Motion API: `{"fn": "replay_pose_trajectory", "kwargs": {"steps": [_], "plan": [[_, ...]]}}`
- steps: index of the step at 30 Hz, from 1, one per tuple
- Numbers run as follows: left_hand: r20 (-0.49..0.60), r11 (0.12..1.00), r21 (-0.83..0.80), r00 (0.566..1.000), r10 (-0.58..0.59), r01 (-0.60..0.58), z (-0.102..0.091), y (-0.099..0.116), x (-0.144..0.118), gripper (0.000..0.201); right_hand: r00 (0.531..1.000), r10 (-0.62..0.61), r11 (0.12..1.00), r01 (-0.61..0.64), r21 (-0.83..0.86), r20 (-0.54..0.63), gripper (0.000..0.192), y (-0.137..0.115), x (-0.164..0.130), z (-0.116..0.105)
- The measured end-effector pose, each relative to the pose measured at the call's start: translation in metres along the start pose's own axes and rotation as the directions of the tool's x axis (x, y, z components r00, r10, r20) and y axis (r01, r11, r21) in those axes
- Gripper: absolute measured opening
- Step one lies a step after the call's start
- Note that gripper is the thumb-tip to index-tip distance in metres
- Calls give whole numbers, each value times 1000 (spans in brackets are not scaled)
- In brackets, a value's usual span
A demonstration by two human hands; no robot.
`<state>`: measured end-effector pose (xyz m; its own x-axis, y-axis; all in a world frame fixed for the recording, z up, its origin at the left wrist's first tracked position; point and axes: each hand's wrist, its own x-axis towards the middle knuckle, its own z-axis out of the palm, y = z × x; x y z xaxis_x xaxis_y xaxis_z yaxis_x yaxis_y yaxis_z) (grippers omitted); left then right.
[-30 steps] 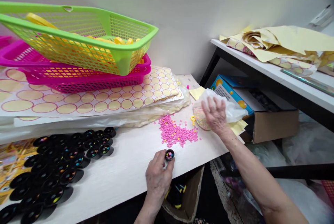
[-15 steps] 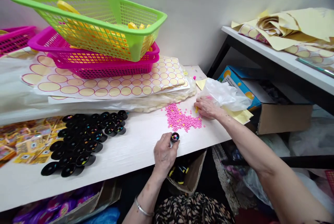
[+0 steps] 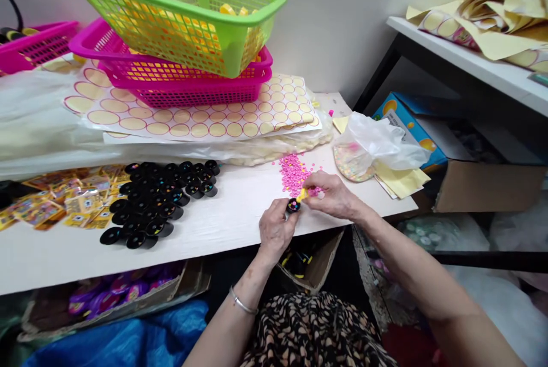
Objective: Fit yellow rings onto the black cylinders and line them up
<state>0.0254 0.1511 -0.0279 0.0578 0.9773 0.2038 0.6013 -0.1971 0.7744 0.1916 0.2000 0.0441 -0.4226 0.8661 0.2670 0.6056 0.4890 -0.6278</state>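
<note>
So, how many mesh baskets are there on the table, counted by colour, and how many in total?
Green basket: 1, on top of the stack.
Pink baskets: 2, one under the green one and one at the far left edge.
Total: 3 baskets.
</note>
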Motion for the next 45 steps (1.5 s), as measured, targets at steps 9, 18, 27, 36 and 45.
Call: {"fn": "replay_pose_trajectory", "kwargs": {"steps": [9, 18, 27, 36, 45], "plan": [[7, 997, -76, 1000, -10, 11, 0, -1, -1, 12, 984, -52, 954, 100, -282, 172, 12, -12, -6, 29], [-38, 970, -237, 997, -73, 62, 2, -10, 2, 22, 982, 20, 971, 26, -238, 190, 10, -20, -10, 35], [-1, 949, -302, 995, -101, 96, 0, -12, 4, 21, 975, 23, 978, 24, -207, 222, 9, -22, -12, 39], [227, 719, -623, 950, -212, 310, -26, -7, 16, 20, 980, 43, 989, -14, -145, 196, 9, -27, -15, 40], [86, 823, -509, 966, -243, 252, -10, -2, 21, 28, 986, 167, 932, -157, 326, -5, 12, -8, -20, 57]]}}
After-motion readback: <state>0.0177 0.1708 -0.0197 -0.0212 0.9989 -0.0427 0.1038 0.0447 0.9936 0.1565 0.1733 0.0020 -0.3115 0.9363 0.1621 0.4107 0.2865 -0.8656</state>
